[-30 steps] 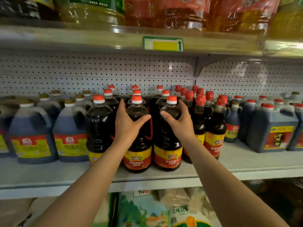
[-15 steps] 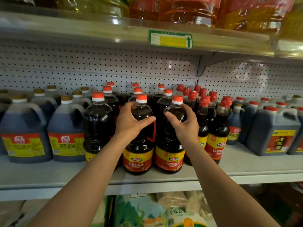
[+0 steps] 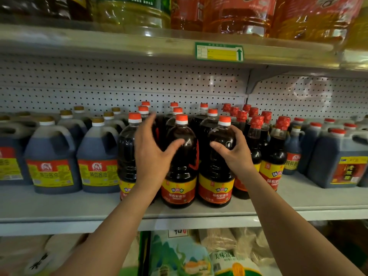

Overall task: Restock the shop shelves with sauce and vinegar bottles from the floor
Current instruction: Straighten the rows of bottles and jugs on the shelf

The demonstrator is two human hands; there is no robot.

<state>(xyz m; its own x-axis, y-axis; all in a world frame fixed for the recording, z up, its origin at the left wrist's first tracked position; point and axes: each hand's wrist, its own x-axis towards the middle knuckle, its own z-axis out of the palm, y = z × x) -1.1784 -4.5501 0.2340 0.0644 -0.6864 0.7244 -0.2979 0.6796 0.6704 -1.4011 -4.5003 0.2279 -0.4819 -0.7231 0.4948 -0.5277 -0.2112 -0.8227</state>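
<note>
I judge the step in hand to be the seating of two front-row soy sauce bottles on the middle shelf (image 3: 199, 214), at the centre of the frame.

Hand state:
- My left hand (image 3: 153, 156) is spread, fingers fanned and blurred. The thumb lies across the shoulder of the left bottle (image 3: 179, 166); the fingers reach past it toward the neighbouring dark bottle (image 3: 127, 156) at centre left. I cannot tell whether the palm touches glass or plastic.
- My right hand (image 3: 235, 152) is curled around the shoulder of the right bottle (image 3: 217, 166), thumb in front, fingers wrapped behind on its right side.

Condition of the items: both bottles stand upright near the shelf's front edge, touching or nearly touching each other. Each has a dark fill, an orange cap on a white collar, and a red and yellow label facing forward. Rows of like bottles stand behind. Handled jugs (image 3: 51, 156) occupy centre left of the frame; slimmer red-capped bottles (image 3: 276, 156) stand just to the right.

Next move, as I judge it: release both hands, check that the labels face squarely forward, then reach down for more stock. The floor stock is out of view.
</note>
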